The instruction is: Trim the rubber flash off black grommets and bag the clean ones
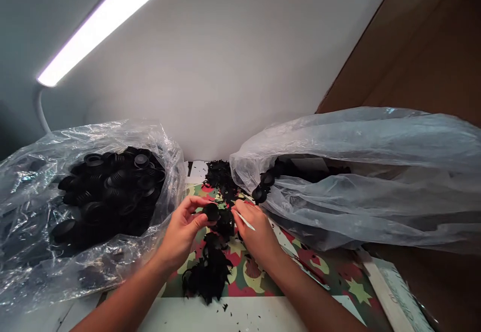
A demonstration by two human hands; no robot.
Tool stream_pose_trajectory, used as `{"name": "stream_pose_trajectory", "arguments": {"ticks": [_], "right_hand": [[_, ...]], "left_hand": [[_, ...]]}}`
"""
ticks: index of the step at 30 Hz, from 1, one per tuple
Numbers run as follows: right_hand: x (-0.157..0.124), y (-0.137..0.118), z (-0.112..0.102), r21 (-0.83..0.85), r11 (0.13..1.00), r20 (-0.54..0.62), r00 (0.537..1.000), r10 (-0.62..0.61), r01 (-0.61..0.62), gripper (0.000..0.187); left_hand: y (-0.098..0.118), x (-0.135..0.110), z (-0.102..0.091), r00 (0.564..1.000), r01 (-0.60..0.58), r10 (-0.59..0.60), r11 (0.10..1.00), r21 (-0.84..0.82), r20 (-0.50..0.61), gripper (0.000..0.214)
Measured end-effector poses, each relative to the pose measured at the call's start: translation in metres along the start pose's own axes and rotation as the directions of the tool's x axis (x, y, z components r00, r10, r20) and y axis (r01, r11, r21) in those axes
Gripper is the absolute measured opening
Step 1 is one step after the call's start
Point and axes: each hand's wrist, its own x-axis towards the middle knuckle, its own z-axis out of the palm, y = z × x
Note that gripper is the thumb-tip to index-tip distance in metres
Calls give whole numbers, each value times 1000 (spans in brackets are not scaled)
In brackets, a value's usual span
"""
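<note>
My left hand (184, 229) pinches a small round black rubber part (211, 212) between thumb and fingers. My right hand (255, 232) is closed round a thin white blade-like tool (244, 219), its tip right beside the part. Under and between both hands lies a heap of black rubber scraps (210, 269), spread over a patterned sheet (338, 272) with stars in red, green and yellow. More scraps (220, 174) are piled at the back of the sheet.
A clear plastic bag (45, 252) full of black round parts (112, 192) sits at the left. Another clear bag (356, 187) holding a few such parts lies at the right, with brown cardboard (421, 56) behind it. A lit lamp bar (101, 21) hangs overhead.
</note>
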Motion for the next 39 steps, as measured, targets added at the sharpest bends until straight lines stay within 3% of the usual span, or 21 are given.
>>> {"name": "stream_pose_trajectory", "arguments": {"ticks": [5,8,10,13,19,22,27,30,32,35,37,39], "right_hand": [[0,-1,-3,-5,998,30,997,64,-64,23],[3,-4,-11,209,971,48,993,105,-112,19],[4,-10,-17,415,903,15,993,114,-110,17],[3,-20,-22,582,809,-43,991,130,-81,30],[1,-25,-14,487,873,26,1000,-9,-5,35],[3,-22,-10,434,901,90,995,-37,-6,29],[7,-21,-9,333,942,86,996,20,-47,10],[7,-21,-11,257,966,106,992,-64,35,23],[7,-21,-12,232,968,114,986,-120,91,25],[5,-21,-12,232,964,102,983,-154,127,28],[4,-23,-13,239,961,92,982,-166,140,28],[4,-24,-14,252,956,88,981,-175,148,29]], "left_hand": [[5,4,2,997,23,-32,991,-133,-66,40],[8,4,3,995,71,-76,993,-94,-57,40],[9,3,5,995,90,-91,996,-19,-46,42],[7,1,8,997,82,-80,986,142,-24,37],[3,-3,16,998,-67,55,920,386,43,25],[4,-3,16,999,-50,44,939,340,27,27],[1,-3,14,1000,-17,17,972,234,1,32],[2,-2,11,997,-64,53,968,241,48,28],[6,-1,7,988,-125,84,926,356,130,22],[14,3,2,950,-278,117,740,612,289,12],[18,5,1,916,-374,139,630,681,376,8],[20,6,1,896,-422,157,596,684,416,11]]}}
